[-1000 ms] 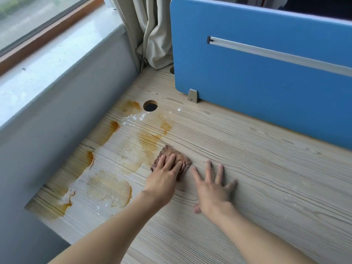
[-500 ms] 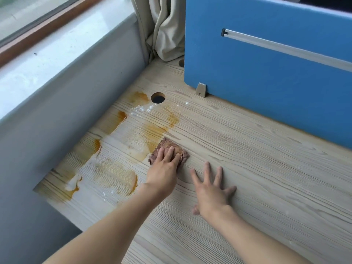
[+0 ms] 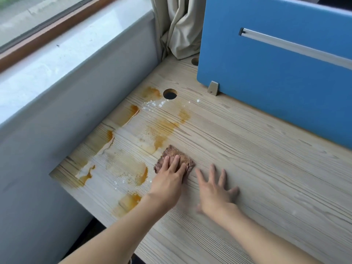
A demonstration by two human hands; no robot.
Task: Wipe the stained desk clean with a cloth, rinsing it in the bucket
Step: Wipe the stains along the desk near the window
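Flat-fingered, the left grip (image 3: 167, 181) presses down on the brown cloth (image 3: 181, 156), its fingers straight and laid over the cloth's near part, not curled round it. The cloth lies on the desk (image 3: 266, 168), well nearer the person than the round cable hole (image 3: 170, 93) and a little to that hole's right. The right grip (image 3: 215, 191) is also uncurled, fingers spread and palm flat on bare wood, just right of the cloth and farther from the hole than the cloth is. Orange-brown stains (image 3: 163, 130) run from just left of the hole down toward the person. They reach the desk's left edge, and the cloth's far corner sits at the end of one streak. White specks (image 3: 152, 105) lie scattered just beside the hole on its near left. To the hole's right a blue divider (image 3: 276, 73) stands upright on the desk, with a metal bracket (image 3: 213, 88) at its corner nearest the hole. Beyond the hole a beige curtain (image 3: 181, 35) hangs at the desk's far corner. A pale window sill (image 3: 57, 60) runs along the hole's left.
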